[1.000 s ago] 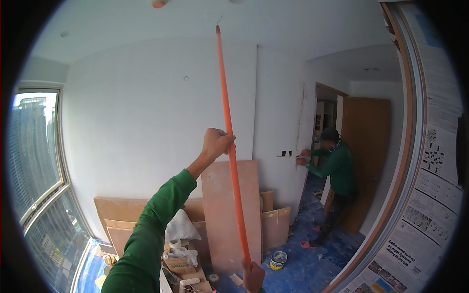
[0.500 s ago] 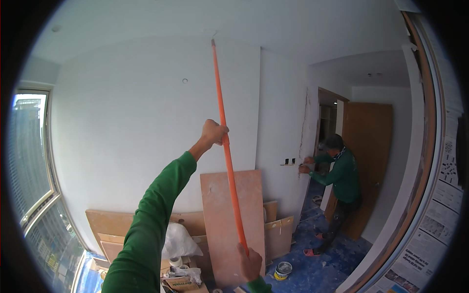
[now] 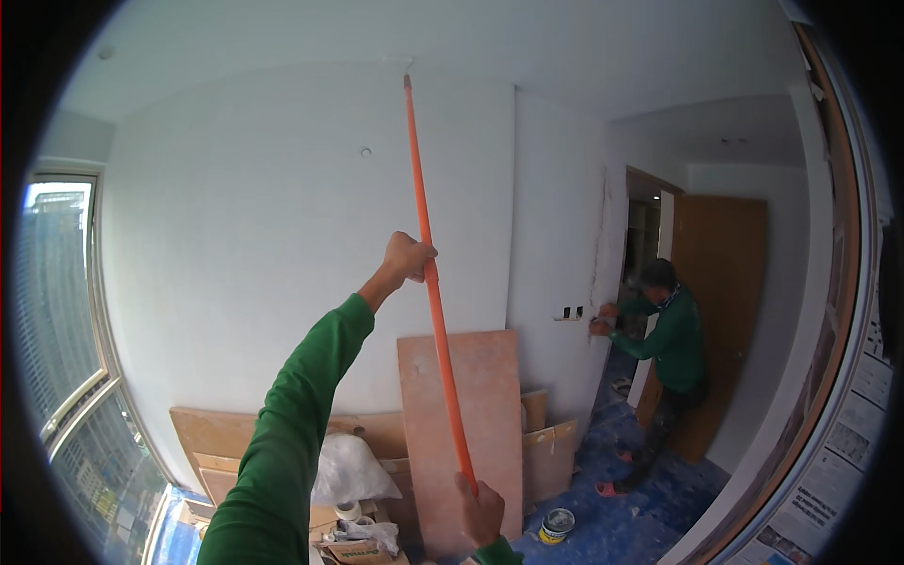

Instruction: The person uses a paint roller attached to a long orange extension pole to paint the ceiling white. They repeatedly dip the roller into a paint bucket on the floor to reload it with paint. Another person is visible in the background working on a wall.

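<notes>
A long orange extension pole (image 3: 440,330) rises at a slant across the view toward the ceiling. My left hand (image 3: 409,256) is wrapped around it near the middle, arm stretched up and forward in a green sleeve. Lower down, my right hand (image 3: 481,511) grips the pole near its bottom end. At its top, a thin metal frame with what looks like a pale roller head (image 3: 398,60) is near the line where the white wall (image 3: 282,235) meets the ceiling (image 3: 452,33); it is too faint to tell whether it touches.
Boards (image 3: 461,424) lean against the wall, with a white plastic bag (image 3: 353,469) beside them. A paint bucket (image 3: 556,525) stands on the blue floor covering (image 3: 612,523). At right, a co-worker (image 3: 676,339) works by the doorway near a brown door (image 3: 725,311). Windows (image 3: 66,282) are at left.
The view has turned slightly left, so the wall, boards and bucket sit further right. The pole's tip has shifted left along the wall's top. Both hands keep their hold.
</notes>
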A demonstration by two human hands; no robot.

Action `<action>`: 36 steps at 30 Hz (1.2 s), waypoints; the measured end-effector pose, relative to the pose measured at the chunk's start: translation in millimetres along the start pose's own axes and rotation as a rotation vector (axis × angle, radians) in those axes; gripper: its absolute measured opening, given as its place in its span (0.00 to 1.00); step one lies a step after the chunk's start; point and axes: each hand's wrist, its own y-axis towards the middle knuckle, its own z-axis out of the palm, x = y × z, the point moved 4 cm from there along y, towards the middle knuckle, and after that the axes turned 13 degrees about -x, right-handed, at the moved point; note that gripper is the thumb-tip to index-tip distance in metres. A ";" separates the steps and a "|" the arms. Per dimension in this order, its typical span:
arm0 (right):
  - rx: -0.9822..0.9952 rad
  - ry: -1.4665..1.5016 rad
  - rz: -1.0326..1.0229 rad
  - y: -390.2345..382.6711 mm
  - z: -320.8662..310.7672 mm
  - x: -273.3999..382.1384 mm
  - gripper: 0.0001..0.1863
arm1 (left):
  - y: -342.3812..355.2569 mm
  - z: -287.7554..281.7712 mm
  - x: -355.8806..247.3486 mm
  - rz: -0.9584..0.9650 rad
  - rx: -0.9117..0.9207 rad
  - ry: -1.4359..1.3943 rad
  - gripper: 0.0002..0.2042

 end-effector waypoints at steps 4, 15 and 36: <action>-0.076 0.049 -0.071 -4.7 12.2 5.5 0.30 | 4.9 -10.7 -14.7 -0.048 -0.049 -0.039 0.09; -0.134 0.070 -0.026 -100.9 -45.9 -54.2 0.27 | -78.3 -21.3 -81.6 0.000 0.043 -0.152 0.13; -0.308 -0.181 -0.257 -322.7 -298.8 -128.9 0.19 | -406.2 -41.0 -254.3 0.198 0.183 -0.068 0.15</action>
